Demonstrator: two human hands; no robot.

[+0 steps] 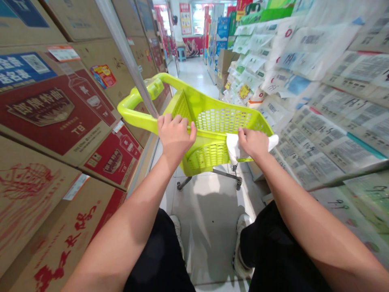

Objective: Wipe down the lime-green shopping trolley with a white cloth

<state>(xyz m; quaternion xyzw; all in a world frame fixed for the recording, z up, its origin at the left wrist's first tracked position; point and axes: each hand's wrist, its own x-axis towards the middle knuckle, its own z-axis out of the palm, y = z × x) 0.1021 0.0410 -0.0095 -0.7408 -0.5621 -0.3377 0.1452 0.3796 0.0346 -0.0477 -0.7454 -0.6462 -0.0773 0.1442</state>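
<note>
A lime-green shopping cart (212,101) with perforated basket walls stands in front of me, turned sideways, its near rim towards me. My left hand (175,134) is closed around that rim at the left, close to the foot of the slanting metal pole (129,56). On the right part of the same rim lies a thin white cloth (233,147), draped over both sides. My right hand (253,142) grips the cloth against the rim, thumb on top; its fingers are partly hidden. Nothing shows inside the visible part of the basket.
Stacked cardboard cartons (45,109) wall the left side. On the right, packs of tissue paper (322,134) are piled high. The tiled floor (209,231) runs down a narrow aisle to a blue stool (181,54) and a person (178,32) at the far end.
</note>
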